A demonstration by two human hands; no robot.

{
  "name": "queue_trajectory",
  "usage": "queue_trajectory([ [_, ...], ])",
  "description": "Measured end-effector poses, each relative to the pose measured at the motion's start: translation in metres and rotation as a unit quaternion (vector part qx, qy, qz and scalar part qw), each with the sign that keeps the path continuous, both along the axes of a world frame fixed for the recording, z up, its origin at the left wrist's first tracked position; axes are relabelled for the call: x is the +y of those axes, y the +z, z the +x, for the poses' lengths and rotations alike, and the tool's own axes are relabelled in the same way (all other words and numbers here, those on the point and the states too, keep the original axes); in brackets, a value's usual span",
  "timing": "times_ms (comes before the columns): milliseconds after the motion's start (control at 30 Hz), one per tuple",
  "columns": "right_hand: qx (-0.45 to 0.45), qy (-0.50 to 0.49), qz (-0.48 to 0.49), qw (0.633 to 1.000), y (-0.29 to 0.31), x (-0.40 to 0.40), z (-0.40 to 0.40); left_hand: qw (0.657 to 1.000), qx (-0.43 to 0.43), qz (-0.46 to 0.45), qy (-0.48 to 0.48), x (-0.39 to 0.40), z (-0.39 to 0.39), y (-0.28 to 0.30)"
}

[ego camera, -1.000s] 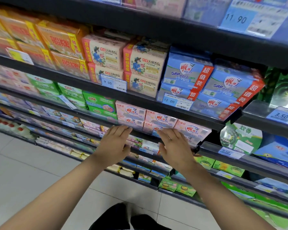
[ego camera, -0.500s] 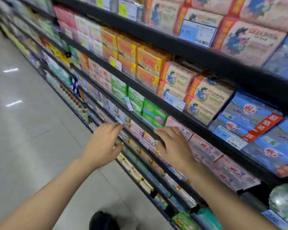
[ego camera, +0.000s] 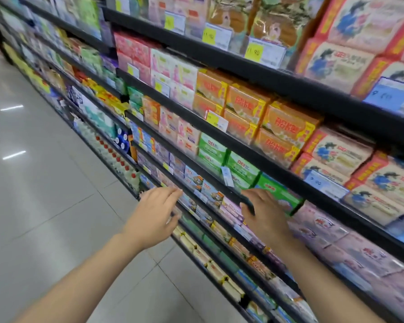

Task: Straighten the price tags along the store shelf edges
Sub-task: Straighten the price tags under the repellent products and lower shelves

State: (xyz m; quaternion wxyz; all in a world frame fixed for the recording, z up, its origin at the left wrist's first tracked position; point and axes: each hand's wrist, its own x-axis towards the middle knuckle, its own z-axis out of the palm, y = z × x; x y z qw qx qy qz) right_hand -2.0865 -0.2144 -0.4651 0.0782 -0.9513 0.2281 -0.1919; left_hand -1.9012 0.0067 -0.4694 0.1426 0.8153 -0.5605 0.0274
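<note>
A white price tag (ego camera: pixel 227 176) hangs crooked, turned nearly upright, on the black shelf edge (ego camera: pixel 275 170) below the green boxes. My right hand (ego camera: pixel 265 216) is just below and right of that tag, its fingers lying over the lower shelf rail against a green box (ego camera: pixel 280 191). My left hand (ego camera: pixel 155 216) hovers further left with fingers stretched toward the rail, holding nothing. A yellow-and-white tag (ego camera: pixel 217 121) sits slightly tilted one shelf up. A blue tag (ego camera: pixel 325 184) is clipped to the right.
Packed shelves of orange, pink, green and blue boxes run along the right side into the distance. More yellow tags (ego camera: pixel 254 52) line the upper rail. The grey tiled aisle floor (ego camera: pixel 44 183) lies on the left.
The view has swung left along the aisle. Both hands have moved left along the shelf front, from the pink packs to the rail under the green boxes, with the right hand now near the crooked tag.
</note>
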Motion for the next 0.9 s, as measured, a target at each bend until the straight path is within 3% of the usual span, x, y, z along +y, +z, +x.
queue_trajectory([
  [367,0.070,-0.099,0.068,0.990,-0.035,-0.026,0.053,0.995,-0.022,0.089,-0.044,-0.061,0.079,-0.037],
  [500,0.101,-0.104,0.099,0.984,-0.049,-0.038,0.069,0.994,-0.024,0.080,-0.065,-0.083,0.103,-0.050],
  [733,0.117,-0.126,0.050,0.984,-0.062,-0.045,0.096,0.982,-0.004,0.151,-0.111,-0.126,0.142,-0.064],
  [900,0.114,-0.194,0.057,0.973,-0.069,-0.035,0.114,0.970,-0.005,0.140,-0.197,-0.153,0.178,-0.081],
])
